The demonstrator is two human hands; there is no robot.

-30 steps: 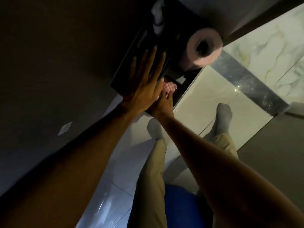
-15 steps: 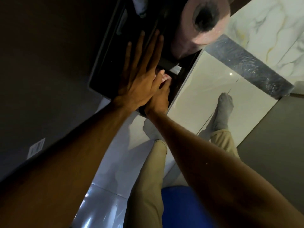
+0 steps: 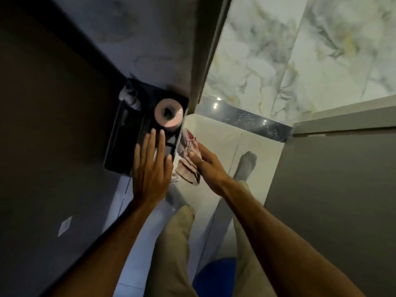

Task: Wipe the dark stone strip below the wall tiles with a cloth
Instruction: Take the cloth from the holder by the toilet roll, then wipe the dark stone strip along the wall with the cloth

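A dark speckled stone strip [image 3: 246, 121] runs along the foot of the white marbled wall tiles [image 3: 278, 61], shining with small light spots. My right hand [image 3: 209, 166] is shut on a crumpled pink-and-white cloth [image 3: 188, 166], held just right of a black shelf box [image 3: 137, 133] and a little short of the strip. My left hand [image 3: 150, 168] lies flat, fingers spread, on the front of that black box. The cloth hangs partly below my right fingers.
A pink toilet roll [image 3: 169, 112] sits in the black box, with a white object [image 3: 128, 96] at its back corner. A dark panel [image 3: 53, 125] fills the left, a grey panel [image 3: 332, 200] the right. My socked feet [image 3: 246, 163] stand on glossy white floor tiles [image 3: 214, 136].
My right hand has come out of the black box to the right, bringing the pink cloth into the open. The view has pulled back and up, showing more wall tile and stone strip.
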